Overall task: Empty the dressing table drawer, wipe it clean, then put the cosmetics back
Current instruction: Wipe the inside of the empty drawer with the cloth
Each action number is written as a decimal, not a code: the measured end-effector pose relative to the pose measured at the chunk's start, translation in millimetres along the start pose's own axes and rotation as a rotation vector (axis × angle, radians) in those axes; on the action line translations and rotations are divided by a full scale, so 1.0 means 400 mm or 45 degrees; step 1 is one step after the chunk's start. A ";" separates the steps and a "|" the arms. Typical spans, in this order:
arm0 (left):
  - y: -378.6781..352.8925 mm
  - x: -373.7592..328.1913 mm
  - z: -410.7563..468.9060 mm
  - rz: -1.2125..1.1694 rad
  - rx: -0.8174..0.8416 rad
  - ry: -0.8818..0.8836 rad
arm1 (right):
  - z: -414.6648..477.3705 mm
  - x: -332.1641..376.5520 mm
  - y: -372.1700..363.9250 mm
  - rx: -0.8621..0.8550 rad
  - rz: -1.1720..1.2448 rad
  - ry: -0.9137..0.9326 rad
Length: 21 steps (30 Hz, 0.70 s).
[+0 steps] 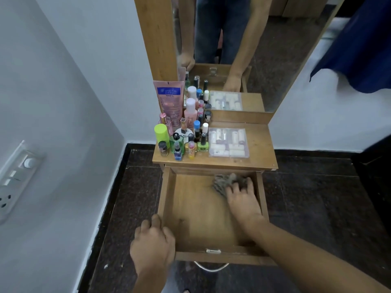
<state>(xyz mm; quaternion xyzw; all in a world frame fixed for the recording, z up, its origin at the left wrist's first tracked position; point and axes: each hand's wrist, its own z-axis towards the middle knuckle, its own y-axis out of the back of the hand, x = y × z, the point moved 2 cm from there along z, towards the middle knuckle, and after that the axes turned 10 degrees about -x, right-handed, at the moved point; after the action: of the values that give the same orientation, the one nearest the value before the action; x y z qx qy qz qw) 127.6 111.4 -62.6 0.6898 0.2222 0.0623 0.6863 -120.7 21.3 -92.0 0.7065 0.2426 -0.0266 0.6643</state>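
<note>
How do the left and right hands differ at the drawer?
The left hand grips the drawer at its front-left corner, from outside; the right hand reaches inside, toward the back right. The left holds only wood; the right presses a grey cloth. Both are bare.

Round white lid (183, 133): legible "AIL POLIS", ends hidden. Pink tube (170, 102), blue label: print too blurred to read. Nothing else legible.

Drawer (167, 193) is pulled out. A grey cloth (224, 181) is pressed flat by the right hand (243, 197) at its 1 o'clock corner. The 7 o'clock corner is gripped by the left hand (153, 244). Cosmetics (186, 132) are grouped on the tabletop (260, 144).
</note>
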 end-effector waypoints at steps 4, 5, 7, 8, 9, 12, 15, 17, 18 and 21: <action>0.000 -0.003 0.000 0.012 0.010 -0.002 | -0.062 -0.017 0.002 0.041 -0.202 0.218; -0.001 -0.003 0.000 0.011 0.007 -0.005 | -0.068 -0.014 0.005 0.080 -0.226 0.272; -0.001 -0.002 0.000 0.005 -0.014 -0.002 | -0.077 -0.006 0.017 0.185 -0.215 0.358; 0.001 -0.001 0.000 0.014 -0.014 0.003 | -0.082 -0.003 0.023 0.248 -0.189 0.402; 0.003 -0.002 0.001 0.021 -0.008 0.006 | -0.089 0.002 0.021 0.305 -0.161 0.443; 0.004 -0.003 0.000 0.006 -0.010 0.012 | -0.121 0.020 0.016 0.477 -0.134 0.523; 0.007 -0.006 0.000 0.007 -0.001 0.014 | -0.130 0.029 0.043 0.623 -0.112 0.570; 0.012 -0.005 0.001 0.025 0.007 0.017 | -0.112 0.020 0.072 0.739 0.005 0.541; 0.012 -0.004 0.001 0.033 0.013 0.018 | -0.100 0.008 0.089 0.822 0.110 0.499; 0.008 -0.003 0.001 0.015 0.031 0.005 | -0.068 -0.049 0.119 1.038 0.630 0.278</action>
<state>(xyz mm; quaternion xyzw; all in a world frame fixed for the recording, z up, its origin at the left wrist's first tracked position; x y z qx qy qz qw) 127.6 110.6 -59.1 0.6992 0.2202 0.0648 0.6771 -127.5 41.1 -37.7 0.9442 0.1055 0.1135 0.2906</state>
